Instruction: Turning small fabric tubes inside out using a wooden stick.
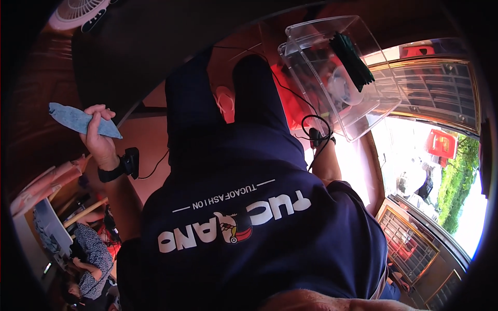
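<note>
My left hand is raised at the left, its fingers closed round a flat, pointed piece of light blue cloth that sticks out on both sides. A black strap with a small device circles that wrist. My right forearm reaches forward beside a clear plastic box. A looped black cable and bright glare cover the right wrist, and the fingers there cannot be made out. Inside or against the box leans a dark green pleated bundle.
A dark tabletop spans the upper left, with a white fan beyond it. Behind the box shows something red. A person in a patterned top is at lower left. Gridded metal gates and a bright doorway lie right.
</note>
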Tool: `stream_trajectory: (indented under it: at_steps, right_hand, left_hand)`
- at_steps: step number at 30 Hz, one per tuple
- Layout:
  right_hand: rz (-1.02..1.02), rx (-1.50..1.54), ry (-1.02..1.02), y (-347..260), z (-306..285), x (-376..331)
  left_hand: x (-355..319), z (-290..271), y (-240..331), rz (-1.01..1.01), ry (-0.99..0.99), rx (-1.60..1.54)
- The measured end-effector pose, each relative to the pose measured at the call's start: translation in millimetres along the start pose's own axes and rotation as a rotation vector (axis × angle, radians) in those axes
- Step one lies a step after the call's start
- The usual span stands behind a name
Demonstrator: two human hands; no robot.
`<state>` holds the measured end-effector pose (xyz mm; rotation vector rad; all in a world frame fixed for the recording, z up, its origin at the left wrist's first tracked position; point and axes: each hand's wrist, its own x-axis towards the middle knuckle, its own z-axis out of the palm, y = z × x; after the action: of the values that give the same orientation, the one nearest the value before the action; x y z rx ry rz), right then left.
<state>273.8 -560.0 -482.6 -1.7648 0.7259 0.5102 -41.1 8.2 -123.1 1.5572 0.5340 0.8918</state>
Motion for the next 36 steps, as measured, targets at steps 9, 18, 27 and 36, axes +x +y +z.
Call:
stream_trajectory:
  at_steps: [9,18,27,36]
  right_hand:
    - [0.086,-0.137,-0.058,25,-19,-28]
    - [0.144,-0.39,-0.128,-5,-59,-57]
    - [0.229,-0.738,-0.198,-87,-104,-124]
    - [0.322,-0.875,-0.309,-139,-107,-188]
  left_hand:
    - [1,-5,-2,0.001,-0.037,-0.037]
    - [0,0,6,-0.018,-0.098,-0.068]
    - [4,-2,5,-0.091,-0.203,-0.076]
    - [14,-3,14,-0.144,-0.341,-0.123]
